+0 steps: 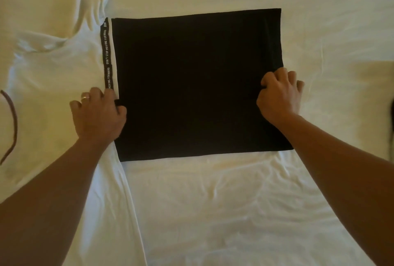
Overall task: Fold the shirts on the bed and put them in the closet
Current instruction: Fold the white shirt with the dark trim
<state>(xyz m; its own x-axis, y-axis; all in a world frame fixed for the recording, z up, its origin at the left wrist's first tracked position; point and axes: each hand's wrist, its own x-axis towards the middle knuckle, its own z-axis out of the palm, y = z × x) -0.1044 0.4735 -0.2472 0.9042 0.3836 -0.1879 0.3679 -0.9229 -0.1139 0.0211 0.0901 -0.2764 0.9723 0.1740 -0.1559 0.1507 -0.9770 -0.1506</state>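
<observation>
Shirts: one black (198,86), one white (57,78)

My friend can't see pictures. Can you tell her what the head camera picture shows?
Two hands grip the side edges of a folded black shirt lying flat on a bed's white sheet: the left hand pinches its left edge, the right hand its right edge. A white shirt lies spread out to the left, partly under the black one's printed strip.

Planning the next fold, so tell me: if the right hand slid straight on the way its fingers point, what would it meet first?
Nothing but bare white bed sheet, it seems; the right hand points up the frame from the black shirt's right edge.
</observation>
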